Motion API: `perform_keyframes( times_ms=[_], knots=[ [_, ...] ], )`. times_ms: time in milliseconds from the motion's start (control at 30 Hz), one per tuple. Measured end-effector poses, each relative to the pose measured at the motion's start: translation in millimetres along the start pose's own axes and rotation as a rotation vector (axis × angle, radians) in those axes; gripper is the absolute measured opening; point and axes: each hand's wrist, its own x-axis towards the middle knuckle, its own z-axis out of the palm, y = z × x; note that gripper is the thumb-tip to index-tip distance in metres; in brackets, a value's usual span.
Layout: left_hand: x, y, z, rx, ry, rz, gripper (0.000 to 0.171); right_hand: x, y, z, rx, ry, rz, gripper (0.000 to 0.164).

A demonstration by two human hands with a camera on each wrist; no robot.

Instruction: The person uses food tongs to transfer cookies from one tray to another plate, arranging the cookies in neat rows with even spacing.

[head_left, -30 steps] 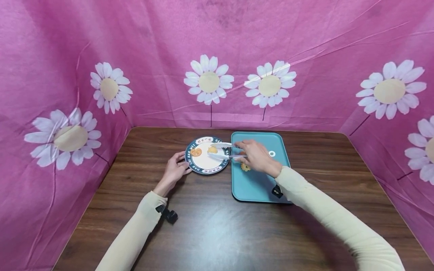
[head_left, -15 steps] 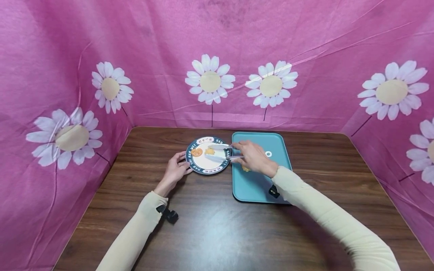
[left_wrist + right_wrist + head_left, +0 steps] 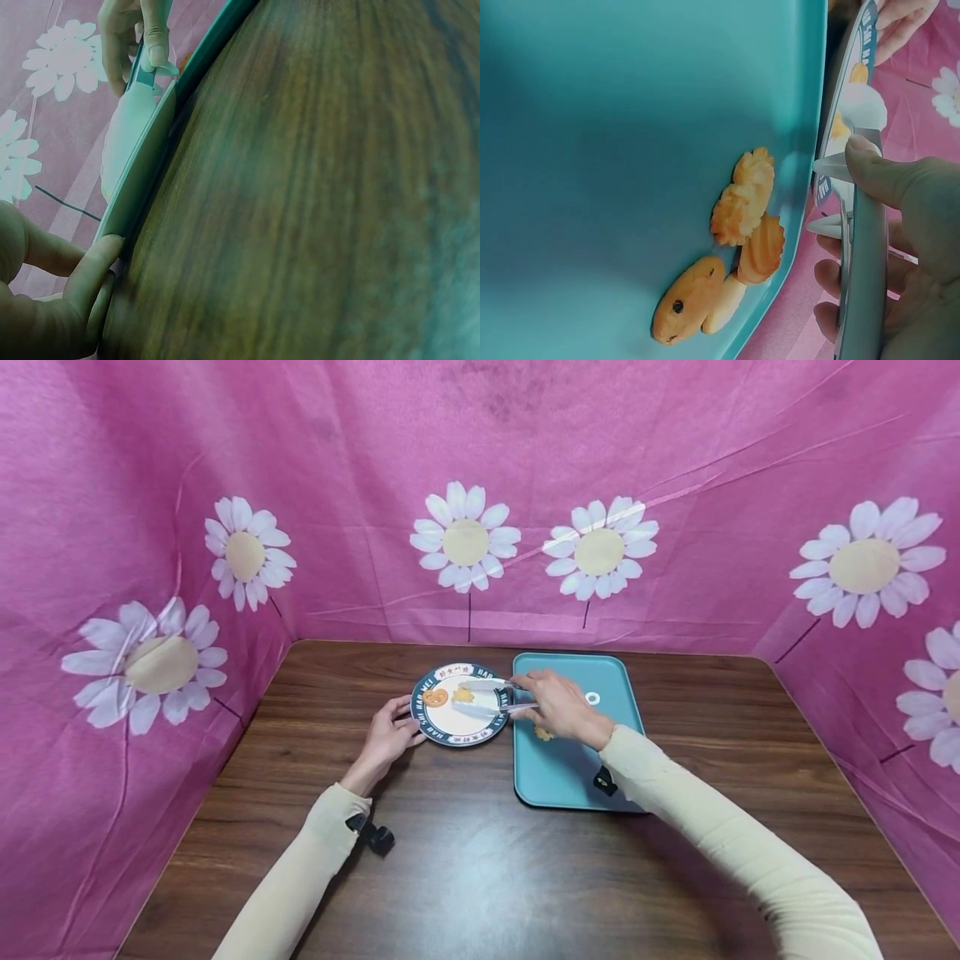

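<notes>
My left hand grips the near-left rim of a round white plate with a dark lettered border. A pretzel-shaped biscuit lies at the plate's left side. In my right hand is a pair of tongs, whose broad pale ends reach over the plate. Between those ends, over the white middle, shows a small yellow biscuit. The right wrist view shows my thumb and fingers round the tongs' grey handle, beside the tray's edge.
Just right of the plate is a turquoise tray. On it lie a wavy biscuit, a ridged biscuit, an oval piece with a dark spot and a paler piece. A pink flowered cloth hangs behind the wooden table.
My right hand and the tongs have shifted slightly left over the plate, and the yellow biscuit has shifted left with them. My left hand stays on the plate's rim.
</notes>
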Motion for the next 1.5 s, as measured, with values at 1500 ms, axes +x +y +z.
perform_keyframes(
  times_ms=[1500],
  knots=[
    [-1.9,3.0,1.6,-0.002,0.007,-0.017,0.058,-25.9,21.2,-21.8,0.031,0.076,0.028,0.057]
  ],
)
